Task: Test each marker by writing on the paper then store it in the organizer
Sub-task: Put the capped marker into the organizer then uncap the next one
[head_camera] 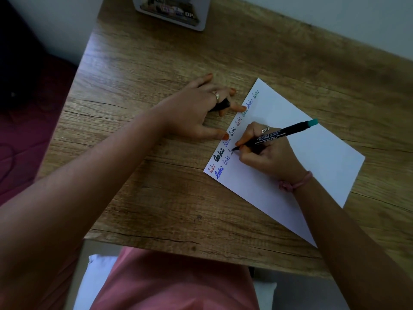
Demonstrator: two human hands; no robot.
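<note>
Right hand (266, 151) has a writing grip closed on the marker (277, 135), tip down on the paper (312, 157), mid-word on the second row of test scribbles. Left hand (201, 108) is spread flat by the sheet's edge, probably to stop it sliding, with what looks like the black cap (221, 105) tucked between two fingers so it's handy for recapping. Organizer (172, 10) sits at the worktop's far edge against the wall. The worktop (145, 63) is wood-grain; the room's pretty dim.
</note>
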